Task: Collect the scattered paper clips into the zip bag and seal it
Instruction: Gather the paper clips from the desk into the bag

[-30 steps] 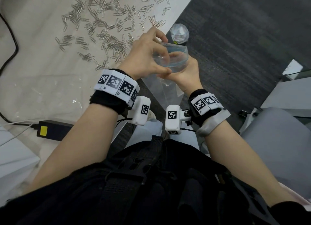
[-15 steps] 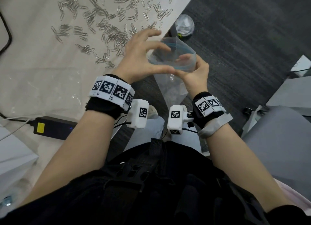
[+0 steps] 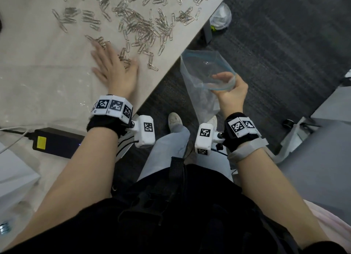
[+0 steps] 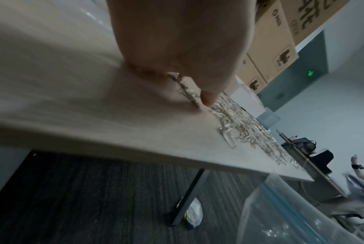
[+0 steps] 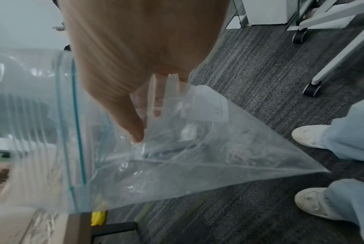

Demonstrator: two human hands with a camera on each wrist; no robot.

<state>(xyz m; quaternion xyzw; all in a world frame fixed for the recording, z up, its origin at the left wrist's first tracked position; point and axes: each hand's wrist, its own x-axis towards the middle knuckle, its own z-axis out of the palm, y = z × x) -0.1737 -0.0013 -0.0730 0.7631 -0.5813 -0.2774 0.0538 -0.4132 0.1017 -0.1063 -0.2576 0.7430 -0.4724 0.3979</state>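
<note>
Many silver paper clips (image 3: 142,25) lie scattered over the beige table (image 3: 38,63). My left hand (image 3: 112,63) lies flat on the table with fingers spread, covering a few clips near the table's edge; in the left wrist view its thumb (image 4: 207,99) touches the clips (image 4: 250,125). Beyond the edge, over the carpet, my right hand (image 3: 230,90) pinches the blue-striped rim of the clear zip bag (image 3: 201,73). The bag's mouth gapes open and faces up. In the right wrist view the thumb (image 5: 135,128) is inside the bag (image 5: 187,161), fingers outside it.
A black power adapter (image 3: 55,142) with cables sits at the table's near left. A crumpled white bag (image 3: 220,18) lies on the dark carpet by the table leg (image 3: 207,33). A grey chair (image 3: 313,158) stands at the right. My shoes (image 3: 174,118) are below the bag.
My left hand let go of the bag's rim and moved left onto the table, flat over the clips. The right hand alone now holds the open bag, a little lower and to the right.
</note>
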